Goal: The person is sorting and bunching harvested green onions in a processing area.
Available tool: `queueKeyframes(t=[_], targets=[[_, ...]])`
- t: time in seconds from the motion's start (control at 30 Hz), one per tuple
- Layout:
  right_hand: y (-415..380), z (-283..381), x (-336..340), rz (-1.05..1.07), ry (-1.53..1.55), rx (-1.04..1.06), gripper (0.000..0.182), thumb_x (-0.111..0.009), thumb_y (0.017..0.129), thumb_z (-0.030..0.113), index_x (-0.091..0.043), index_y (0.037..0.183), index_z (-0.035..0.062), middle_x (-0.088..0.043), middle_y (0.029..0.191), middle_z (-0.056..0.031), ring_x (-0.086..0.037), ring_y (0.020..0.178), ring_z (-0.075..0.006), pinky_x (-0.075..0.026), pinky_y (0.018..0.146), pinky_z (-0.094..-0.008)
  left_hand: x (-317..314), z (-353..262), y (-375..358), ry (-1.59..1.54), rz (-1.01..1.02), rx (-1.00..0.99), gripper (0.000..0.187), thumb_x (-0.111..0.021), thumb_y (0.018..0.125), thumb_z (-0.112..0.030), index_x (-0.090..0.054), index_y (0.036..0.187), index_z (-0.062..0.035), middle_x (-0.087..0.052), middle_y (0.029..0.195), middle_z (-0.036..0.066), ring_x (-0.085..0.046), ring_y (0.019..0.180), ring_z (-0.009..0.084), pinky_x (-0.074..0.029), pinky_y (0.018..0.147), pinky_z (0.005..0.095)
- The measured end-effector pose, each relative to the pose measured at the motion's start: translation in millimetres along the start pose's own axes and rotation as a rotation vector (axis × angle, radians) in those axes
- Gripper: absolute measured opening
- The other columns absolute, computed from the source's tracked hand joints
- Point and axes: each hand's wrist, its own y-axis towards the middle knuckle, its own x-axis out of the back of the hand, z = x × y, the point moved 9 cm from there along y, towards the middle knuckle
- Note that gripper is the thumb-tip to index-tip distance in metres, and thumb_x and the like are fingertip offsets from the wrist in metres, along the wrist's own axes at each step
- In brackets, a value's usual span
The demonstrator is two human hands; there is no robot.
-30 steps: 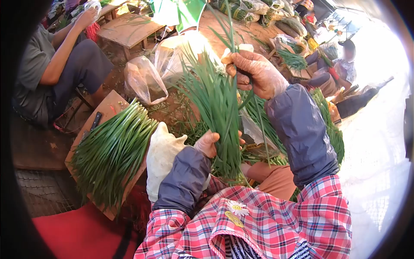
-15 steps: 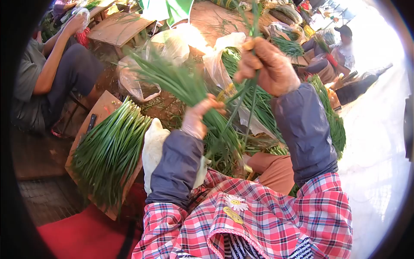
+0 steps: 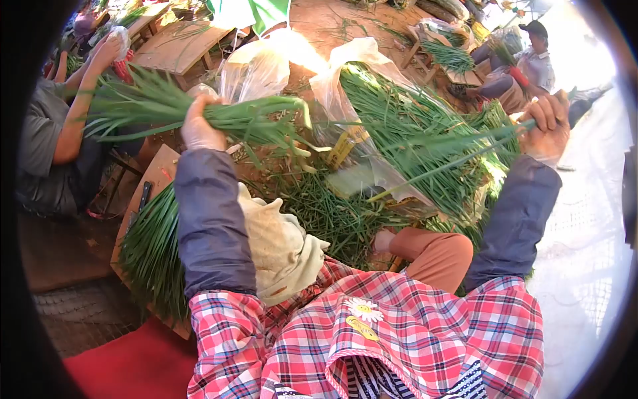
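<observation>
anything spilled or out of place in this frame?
Loose green chive stalks lie scattered on the ground between the wooden board stacked with chives and the clear plastic bag of chives. The left hand grips a bunch; the right hand pulls a few stalks aside. Nothing looks damaged.

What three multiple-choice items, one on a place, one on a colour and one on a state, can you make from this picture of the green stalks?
1. Where does the flat pile of stalks lie?
A. on a wooden board
B. in a bucket
C. on a chair

2. What colour are the forearm sleeves?
A. yellow
B. dark blue-grey
C. white

3. What is the left hand doing?
A. lying open
B. gripping a bundle
C. holding a knife

Answers:
1 A: the board shows under the pile.
2 B: both sleeves are dark over plaid.
3 B: it is closed around the bundle; the right hand pulls a few stalks.
</observation>
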Motion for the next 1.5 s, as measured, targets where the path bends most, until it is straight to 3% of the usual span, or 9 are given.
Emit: queueKeyframes(t=[0.17,0.47,0.53,0.6,0.67,0.73,1.07,1.2,1.5], targets=[[-19,3,16,-0.087,-0.113,0.013,0.024,-0.048,0.094,0.017,-0.053,0.106,-0.0039,-0.035,0.061,0.0032,-0.029,0.047,-0.0062,-0.025,0.039,-0.0215,-20,-62,-5,-0.022,0.042,-0.085,0.011,-0.063,0.082,-0.011,-0.058,0.090,-0.0055,-0.057,0.077,0.003,-0.056,0.076,0.0214,-0.050,0.078,0.0417],[-11,-234,8,-0.494,-0.635,-0.243,0.022,-0.055,0.092,0.026,-0.060,0.098,0.0060,-0.042,0.060,0.0036,-0.029,0.043,-0.0041,-0.020,0.037,-0.0206,-107,-148,-109,0.191,0.390,-0.213,0.024,-0.051,0.091,-0.015,-0.049,0.113,-0.0056,-0.045,0.080,-0.001,-0.048,0.075,0.0129,-0.042,0.083,0.0356],[-34,-291,39,-0.567,-0.649,-0.363,0.022,-0.054,0.092,0.023,-0.059,0.103,0.0051,-0.052,0.066,-0.0022,-0.040,0.049,-0.0093,-0.033,0.042,-0.0246,-105,-143,-126,0.237,0.383,-0.221,0.023,-0.051,0.091,-0.015,-0.049,0.112,-0.0062,-0.044,0.079,0.000,-0.047,0.075,0.0130,-0.043,0.082,0.0356],[-92,-384,128,-0.253,-1.372,-0.474,0.027,-0.053,0.089,0.020,-0.056,0.111,0.0037,-0.061,0.082,-0.0145,-0.057,0.067,-0.0234,-0.046,0.062,-0.0350,-96,-129,-134,0.272,0.404,-0.198,0.022,-0.050,0.091,-0.014,-0.048,0.112,-0.0070,-0.044,0.079,0.000,-0.047,0.075,0.0132,-0.043,0.081,0.0360],[-170,-396,183,-0.321,-1.488,-0.800,0.045,-0.048,0.086,0.013,-0.043,0.130,0.0048,-0.054,0.114,-0.0282,-0.054,0.106,-0.0392,-0.042,0.091,-0.0411,-92,-118,-139,0.300,0.371,-0.152,0.024,-0.052,0.090,-0.013,-0.046,0.112,-0.0082,-0.044,0.079,0.000,-0.047,0.074,0.0133,-0.043,0.080,0.0363],[-229,-408,210,-0.274,-1.563,-1.192,0.052,-0.048,0.086,0.013,-0.036,0.137,0.0073,-0.057,0.113,-0.0227,-0.057,0.099,-0.0367,-0.044,0.086,-0.0408,-87,-106,-146,0.341,0.335,-0.117,0.025,-0.054,0.088,-0.013,-0.046,0.111,-0.0073,-0.043,0.078,0.000,-0.046,0.073,0.0134,-0.044,0.079,0.0363],[-194,-255,77,0.046,-1.193,-1.083,0.026,-0.057,0.078,0.016,-0.066,0.102,0.0103,-0.066,0.093,-0.0147,-0.062,0.087,-0.0303,-0.049,0.078,-0.0360,-104,-9,-149,0.317,0.373,0.025,0.023,-0.054,0.086,-0.008,-0.049,0.108,-0.0028,-0.044,0.070,0.001,-0.050,0.067,0.0151,-0.046,0.076,0.0368],[-204,-90,138,-0.249,-1.906,-0.858,0.016,-0.062,0.075,0.011,-0.068,0.089,0.0097,-0.064,0.080,-0.0148,-0.062,0.077,-0.0289,-0.050,0.073,-0.0374,-106,46,-161,0.288,0.327,0.155,0.027,-0.056,0.086,-0.010,-0.048,0.111,-0.0033,-0.046,0.071,0.002,-0.051,0.068,0.0153,-0.046,0.076,0.0371],[-263,-52,246,-0.181,-2.688,-1.187,0.105,-0.085,0.044,0.040,-0.035,0.128,0.0031,-0.049,0.119,-0.0110,-0.044,0.118,-0.0296,-0.039,0.091,-0.0424,-57,146,-175,0.071,0.179,0.513,0.026,-0.056,0.089,-0.019,-0.053,0.113,-0.0102,-0.052,0.077,-0.001,-0.055,0.074,0.0143,-0.049,0.078,0.0381]])
